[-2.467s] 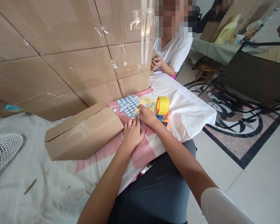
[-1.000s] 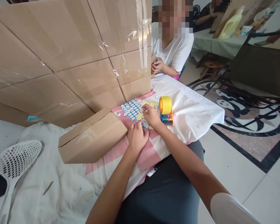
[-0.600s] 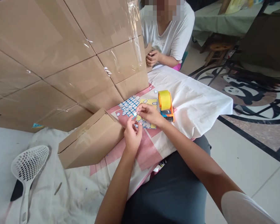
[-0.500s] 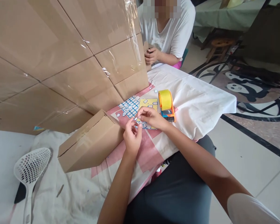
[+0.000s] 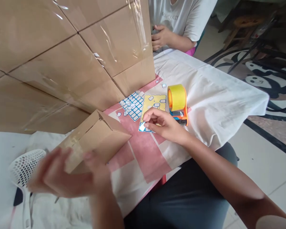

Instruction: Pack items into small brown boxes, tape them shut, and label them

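My right hand (image 5: 165, 124) pinches a small white label (image 5: 143, 126) over the lower edge of a yellow sheet (image 5: 152, 101) that has several white labels on it. Beside that sheet lies a sheet of blue-edged white labels (image 5: 136, 106), with loose pieces scattered over it. My left hand (image 5: 71, 175) is raised in front of a closed cardboard box (image 5: 97, 135); it is blurred, but its fingers are apart and no object shows in them. An orange tape dispenser with a yellow roll (image 5: 177, 98) stands right of the yellow sheet.
Taped cardboard boxes (image 5: 85, 73) form a tall wall at the left and back. A white slotted skimmer (image 5: 26, 165) lies at the far left. Across the cloth-covered table (image 5: 205, 89) sits another person (image 5: 178, 28), hands near the boxes. A wooden stool (image 5: 243, 28) stands behind.
My left hand has come away from the right hand, moving left and toward me. The right hand stays over the yellow sheet with the label. The view has shifted somewhat.
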Available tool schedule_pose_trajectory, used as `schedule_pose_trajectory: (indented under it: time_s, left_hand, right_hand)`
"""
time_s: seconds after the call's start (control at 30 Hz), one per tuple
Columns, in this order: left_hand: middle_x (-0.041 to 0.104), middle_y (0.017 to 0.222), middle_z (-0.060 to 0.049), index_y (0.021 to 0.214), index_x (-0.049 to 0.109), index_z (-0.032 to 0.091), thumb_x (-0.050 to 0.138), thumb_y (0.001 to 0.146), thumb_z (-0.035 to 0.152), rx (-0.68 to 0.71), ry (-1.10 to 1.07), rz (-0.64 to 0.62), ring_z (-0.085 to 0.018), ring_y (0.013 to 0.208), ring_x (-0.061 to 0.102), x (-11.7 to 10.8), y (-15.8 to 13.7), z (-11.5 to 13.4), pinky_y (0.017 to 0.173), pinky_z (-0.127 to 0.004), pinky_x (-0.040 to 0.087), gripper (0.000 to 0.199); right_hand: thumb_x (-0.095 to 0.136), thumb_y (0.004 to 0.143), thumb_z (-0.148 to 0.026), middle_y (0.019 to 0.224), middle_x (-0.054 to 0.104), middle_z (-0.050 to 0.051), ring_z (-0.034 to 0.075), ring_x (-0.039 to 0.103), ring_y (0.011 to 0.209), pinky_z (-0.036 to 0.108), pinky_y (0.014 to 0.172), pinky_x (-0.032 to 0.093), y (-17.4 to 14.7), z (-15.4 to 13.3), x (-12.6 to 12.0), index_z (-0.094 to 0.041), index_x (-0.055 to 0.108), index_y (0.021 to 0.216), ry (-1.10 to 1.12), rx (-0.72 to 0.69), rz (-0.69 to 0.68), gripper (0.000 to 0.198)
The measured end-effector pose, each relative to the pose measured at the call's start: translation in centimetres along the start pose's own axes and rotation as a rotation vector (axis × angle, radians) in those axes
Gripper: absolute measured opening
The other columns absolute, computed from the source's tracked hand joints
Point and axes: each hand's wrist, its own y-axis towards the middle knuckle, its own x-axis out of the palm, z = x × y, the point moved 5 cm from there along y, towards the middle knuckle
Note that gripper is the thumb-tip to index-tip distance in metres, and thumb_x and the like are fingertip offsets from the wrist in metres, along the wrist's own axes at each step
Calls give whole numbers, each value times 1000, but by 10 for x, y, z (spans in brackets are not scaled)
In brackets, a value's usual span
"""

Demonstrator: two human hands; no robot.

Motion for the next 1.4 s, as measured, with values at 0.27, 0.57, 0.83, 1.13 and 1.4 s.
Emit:
schedule_pose_trajectory:
  time_s: [0.27,0.57,0.83,1.13,1.4]
  left_hand:
    - [48,158,5,150,47,44,45,101,42,137,72,-351,-27,149,41,-51,20,-95,124,-55,30,49]
    - [58,150,2,141,59,37,53,97,35,210,-121,-291,-26,145,47,-54,15,-103,125,-54,31,44]
    - [61,147,-6,138,63,26,53,99,37,221,-98,-282,-25,144,49,-55,16,-98,123,-53,33,41]
    - [59,149,-4,139,61,31,51,100,40,247,-73,-293,-26,144,49,-55,18,-98,122,-53,34,42]
    - [59,149,-5,139,61,30,49,100,44,245,-66,-300,-26,144,49,-53,17,-101,122,-52,34,44]
  right_hand:
    - [60,89,-6,88,73,-2,11,60,72,23,65,41,-3,5,29,-20,61,109,-235,-77,-101,25]
    - [62,89,-4,91,76,-2,12,66,77,23,70,40,-13,25,87,-20,67,93,-360,-79,-297,17]
    - [56,86,-5,80,70,-2,12,64,73,23,69,42,-7,45,108,-19,64,83,-216,3,-227,16]
    - [69,80,-15,77,62,-2,14,57,72,26,67,42,-4,60,108,-19,57,81,-129,139,-96,12]
    - [66,88,-9,84,68,2,13,59,72,25,70,42,-10,46,108,-16,67,82,-372,-50,-161,9]
